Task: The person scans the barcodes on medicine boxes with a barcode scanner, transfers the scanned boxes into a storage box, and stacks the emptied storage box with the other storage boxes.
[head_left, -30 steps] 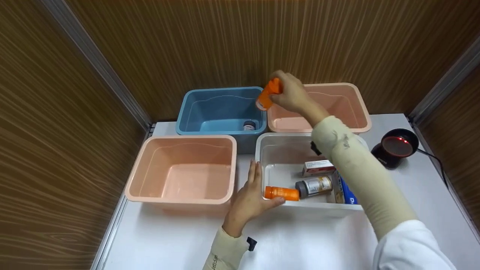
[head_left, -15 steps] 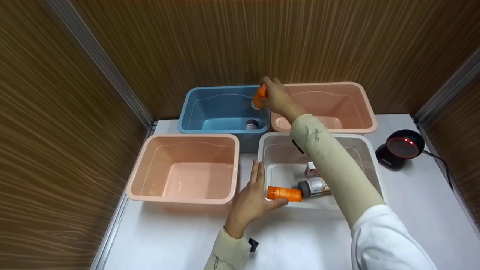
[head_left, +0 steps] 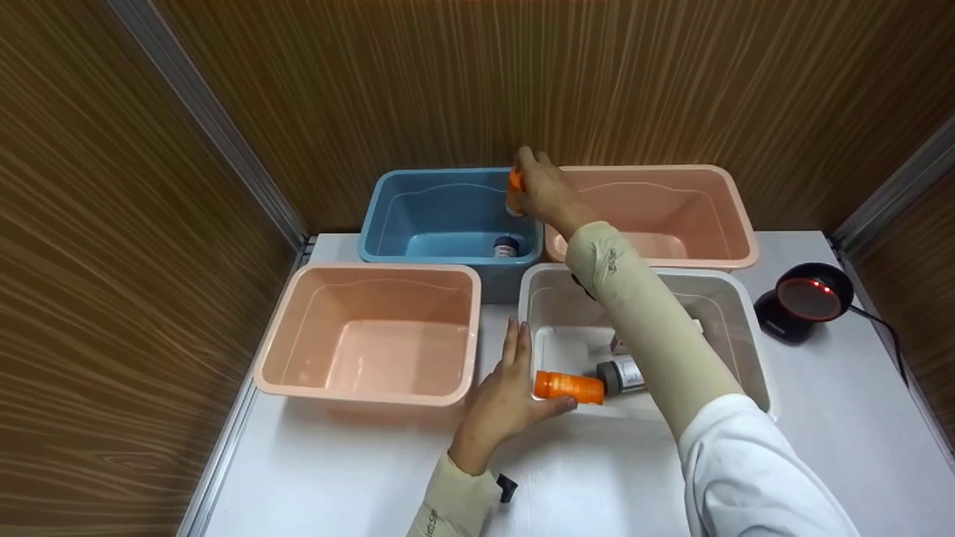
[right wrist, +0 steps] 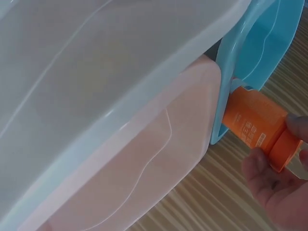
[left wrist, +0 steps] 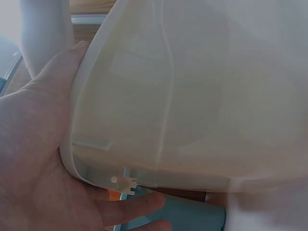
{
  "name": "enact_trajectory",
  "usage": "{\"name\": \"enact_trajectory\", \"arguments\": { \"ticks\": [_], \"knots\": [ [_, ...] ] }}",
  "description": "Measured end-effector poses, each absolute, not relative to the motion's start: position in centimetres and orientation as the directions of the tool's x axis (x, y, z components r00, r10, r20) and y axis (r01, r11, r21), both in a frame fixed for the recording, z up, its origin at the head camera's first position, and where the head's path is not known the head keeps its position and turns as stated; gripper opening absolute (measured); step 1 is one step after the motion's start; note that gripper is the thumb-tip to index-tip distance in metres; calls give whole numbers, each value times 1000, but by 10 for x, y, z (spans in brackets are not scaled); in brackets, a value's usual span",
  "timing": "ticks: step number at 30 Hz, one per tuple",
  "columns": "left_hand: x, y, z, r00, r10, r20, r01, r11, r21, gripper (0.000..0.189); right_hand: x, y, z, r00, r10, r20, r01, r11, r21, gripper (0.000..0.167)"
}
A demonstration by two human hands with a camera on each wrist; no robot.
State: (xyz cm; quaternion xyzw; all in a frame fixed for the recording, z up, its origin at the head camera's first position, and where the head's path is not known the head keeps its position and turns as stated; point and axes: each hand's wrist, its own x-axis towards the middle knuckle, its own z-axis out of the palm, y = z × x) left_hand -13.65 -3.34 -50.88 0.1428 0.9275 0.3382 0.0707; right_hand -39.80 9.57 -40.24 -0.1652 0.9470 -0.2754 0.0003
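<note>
My right hand (head_left: 550, 192) holds an orange pill bottle (right wrist: 255, 118) over the right end of the blue bin (head_left: 377, 216). Fingers and thumb pinch it around its cap, base pointing down into the bin. A small dark-capped bottle (head_left: 506, 247) lies inside that bin. My left hand (head_left: 498, 406) rests at the front left corner of the white bin (head_left: 757, 358), thumb along the front rim and straight fingers along its left side. Inside the white bin, a second orange bottle (head_left: 568, 387) lies near that thumb, beside a grey-capped bottle (head_left: 625, 374); my right forearm hides part of the contents.
One pink bin (head_left: 369, 362) stands at the front left, another pink bin (head_left: 716, 216) at the back right beside the blue one. A black scanner (head_left: 806, 300) with a red-lit face and a cable sits at the far right. Wood-grain panels (head_left: 418, 82) rise behind and at the sides.
My right hand has moved left with the orange pill bottle, from near the rims between the back bins to over the blue bin, the bottle turning more upright. The left hand keeps its place.
</note>
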Motion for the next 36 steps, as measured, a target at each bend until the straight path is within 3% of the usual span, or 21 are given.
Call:
{"name": "enact_trajectory", "arguments": {
  "ticks": [10, 22, 27, 36],
  "knots": [
    [-133, -29, -507, -947, 320, -37, 232, 756, 612, 130, -405, 98, -405, -964, -252, 90, -262, 824, -502, 48],
    [-130, -27, -506, -944, 330, -13, 250, 739, 626, 127, -384, 103, -401, -934, -323, 153, -356, 800, -482, 31],
    [-131, -28, -508, -942, 335, -28, 242, 735, 633, 126, -367, 117, -395, -902, -391, 185, -430, 764, -481, 28],
    [-138, -30, -510, -945, 321, -62, 210, 741, 637, 127, -325, 151, -386, -790, -561, 248, -601, 629, -493, 13]
  ]
}}
